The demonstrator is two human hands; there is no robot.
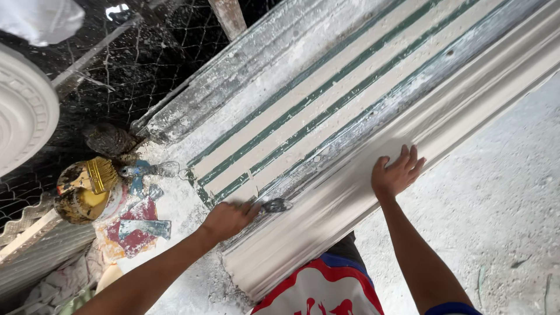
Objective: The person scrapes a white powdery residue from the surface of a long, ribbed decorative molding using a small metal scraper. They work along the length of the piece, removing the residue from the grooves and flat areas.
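A long white plaster cornice moulding (408,146) lies diagonally on a workbench beside a green and white ribbed mould (326,99). My left hand (228,219) grips a small metal scraper (274,205), its blade touching the near end of the moulding's inner edge. My right hand (398,172) rests flat, fingers spread, on the moulding's top surface further along.
A yellow-bristled brush sits in a stained can (87,189) at the left, next to a spare scraper (146,227) on a red patch. A round white plaster medallion (23,111) is at far left over wire netting. Dusty floor (501,198) lies to the right.
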